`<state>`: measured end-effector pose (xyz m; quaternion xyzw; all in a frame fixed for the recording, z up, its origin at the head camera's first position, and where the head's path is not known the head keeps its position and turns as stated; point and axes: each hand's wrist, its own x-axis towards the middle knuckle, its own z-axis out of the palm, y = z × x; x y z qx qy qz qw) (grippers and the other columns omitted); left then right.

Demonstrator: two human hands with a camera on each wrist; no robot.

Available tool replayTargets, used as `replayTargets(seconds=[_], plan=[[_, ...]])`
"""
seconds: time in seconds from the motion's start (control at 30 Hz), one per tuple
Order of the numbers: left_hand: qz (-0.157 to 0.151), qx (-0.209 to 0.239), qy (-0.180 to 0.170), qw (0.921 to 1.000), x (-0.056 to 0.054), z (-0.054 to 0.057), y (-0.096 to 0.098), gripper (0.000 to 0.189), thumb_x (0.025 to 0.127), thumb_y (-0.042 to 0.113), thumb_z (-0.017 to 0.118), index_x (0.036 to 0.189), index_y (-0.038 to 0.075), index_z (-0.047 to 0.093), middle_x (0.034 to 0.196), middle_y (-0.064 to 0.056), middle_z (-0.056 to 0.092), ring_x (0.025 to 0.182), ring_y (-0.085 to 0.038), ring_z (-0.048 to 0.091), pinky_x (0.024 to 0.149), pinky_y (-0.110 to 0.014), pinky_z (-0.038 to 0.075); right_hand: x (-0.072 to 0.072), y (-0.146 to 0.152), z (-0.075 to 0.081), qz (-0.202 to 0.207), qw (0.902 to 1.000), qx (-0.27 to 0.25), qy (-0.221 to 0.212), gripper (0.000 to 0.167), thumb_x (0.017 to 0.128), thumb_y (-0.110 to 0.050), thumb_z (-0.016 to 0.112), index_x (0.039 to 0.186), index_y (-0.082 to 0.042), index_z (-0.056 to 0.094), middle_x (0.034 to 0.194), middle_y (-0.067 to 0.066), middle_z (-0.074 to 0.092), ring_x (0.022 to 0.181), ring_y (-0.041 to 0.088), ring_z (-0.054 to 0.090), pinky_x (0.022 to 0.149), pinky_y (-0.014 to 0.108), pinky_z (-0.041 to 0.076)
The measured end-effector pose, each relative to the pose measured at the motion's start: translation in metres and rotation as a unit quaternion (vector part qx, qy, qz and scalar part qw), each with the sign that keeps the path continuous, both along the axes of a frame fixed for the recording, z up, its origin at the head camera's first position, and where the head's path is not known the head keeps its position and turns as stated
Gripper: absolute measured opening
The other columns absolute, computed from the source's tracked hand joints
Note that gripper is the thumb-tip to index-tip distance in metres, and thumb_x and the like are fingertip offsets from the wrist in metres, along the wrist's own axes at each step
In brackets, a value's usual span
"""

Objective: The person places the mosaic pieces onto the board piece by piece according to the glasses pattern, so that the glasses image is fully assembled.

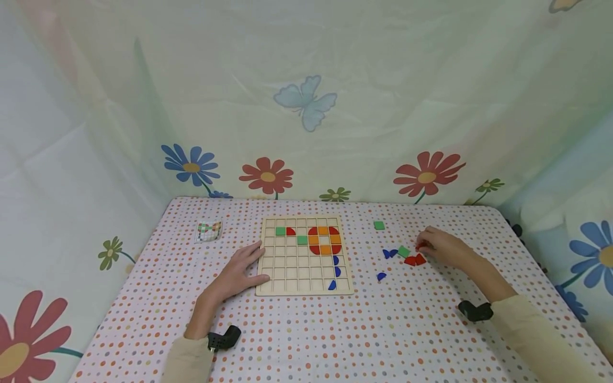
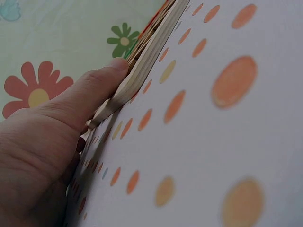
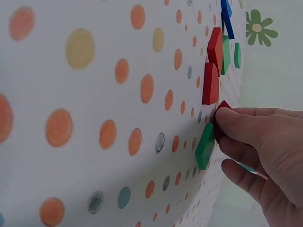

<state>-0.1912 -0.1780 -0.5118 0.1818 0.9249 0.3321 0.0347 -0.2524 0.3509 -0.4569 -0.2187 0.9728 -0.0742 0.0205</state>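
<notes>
My left hand [image 1: 238, 271] rests along the left side of a wooden grid board [image 1: 299, 287], fingers extended. In the left wrist view its thumb [image 2: 97, 87] lies over the board's edge. Green, red, orange and blue pieces sit in some of the board's cells. Off to the right, my right hand [image 1: 442, 247] pinches a small red piece [image 3: 224, 104] between thumb and fingertips; the fingers cover most of it. Close by lie two red pieces [image 1: 420, 259] and a green square [image 1: 404, 251]. Another green piece [image 3: 205, 147] is beside the fingertips in the right wrist view.
Several blue pieces [image 1: 381, 276] lie between the board and my right hand, with a green square [image 1: 379, 225] farther back. A small patterned card [image 1: 208, 231] is at the back left. A dotted cloth [image 1: 297, 340] covers the table, and a printed curtain hangs behind.
</notes>
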Motion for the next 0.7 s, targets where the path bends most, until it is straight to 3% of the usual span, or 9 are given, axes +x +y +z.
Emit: replayTargets(seconds=[0.1, 0.2, 0.33, 0.43, 0.6, 0.7], plan=[[0.0, -0.001, 0.0, 1.0, 0.0, 0.001, 0.0, 0.08, 0.085, 0.045, 0.072, 0.15, 0.014, 0.038, 0.162, -0.005, 0.024, 0.149, -0.034, 0.02, 0.114, -0.06, 0.028, 0.0, -0.004, 0.003, 0.002, 0.9995, -0.029, 0.014, 0.006, 0.088, -0.006, 0.069, 0.091, -0.006, 0.064, 0.084, 0.002, 0.061, 0.074, 0.012, 0.054, 0.066, 0.031, 0.049], [0.0, -0.003, 0.001, 1.0, -0.001, 0.001, 0.0, 0.08, 0.085, 0.046, 0.072, 0.15, 0.014, 0.039, 0.162, -0.005, 0.024, 0.149, -0.034, 0.02, 0.114, -0.06, 0.028, 0.0, -0.015, 0.007, 0.003, 0.996, -0.086, 0.022, 0.011, 0.091, -0.008, 0.066, 0.1, -0.003, 0.063, 0.087, 0.005, 0.065, 0.076, 0.013, 0.057, 0.065, 0.028, 0.051], [0.002, -0.005, 0.002, 1.0, -0.001, -0.001, 0.0, 0.08, 0.085, 0.047, 0.071, 0.15, 0.015, 0.039, 0.162, -0.004, 0.025, 0.149, -0.034, 0.02, 0.113, -0.06, 0.028, 0.001, -0.041, 0.01, 0.032, 0.9858, -0.16, 0.041, 0.025, 0.093, -0.008, 0.063, 0.117, 0.0, 0.064, 0.102, 0.012, 0.07, 0.084, 0.02, 0.063, 0.072, 0.026, 0.055], [0.002, -0.006, 0.004, 1.0, -0.001, -0.002, 0.0, 0.08, 0.085, 0.047, 0.071, 0.15, 0.015, 0.039, 0.162, -0.004, 0.025, 0.149, -0.034, 0.02, 0.113, -0.06, 0.028, 0.001, -0.063, 0.013, 0.058, 0.9771, -0.198, 0.051, 0.029, 0.094, -0.008, 0.063, 0.121, 0.001, 0.065, 0.107, 0.014, 0.07, 0.088, 0.024, 0.065, 0.075, 0.029, 0.056], [-0.001, -0.006, 0.009, 0.9999, 0.0, -0.001, 0.0, 0.08, 0.085, 0.047, 0.071, 0.15, 0.014, 0.039, 0.162, -0.005, 0.025, 0.149, -0.034, 0.021, 0.113, -0.06, 0.029, 0.0, -0.097, 0.018, 0.047, 0.9661, -0.254, 0.006, 0.029, 0.094, -0.012, 0.063, 0.121, -0.001, 0.065, 0.114, 0.014, 0.069, 0.101, 0.029, 0.067, 0.085, 0.038, 0.057], [-0.003, -0.01, 0.015, 0.9998, -0.001, -0.001, 0.0, 0.08, 0.085, 0.046, 0.071, 0.15, 0.013, 0.039, 0.162, -0.006, 0.025, 0.148, -0.035, 0.022, 0.113, -0.06, 0.029, -0.003, -0.116, 0.021, 0.035, 0.9603, -0.275, -0.025, 0.027, 0.094, -0.014, 0.065, 0.118, -0.002, 0.065, 0.111, 0.013, 0.07, 0.1, 0.027, 0.067, 0.085, 0.035, 0.057]])
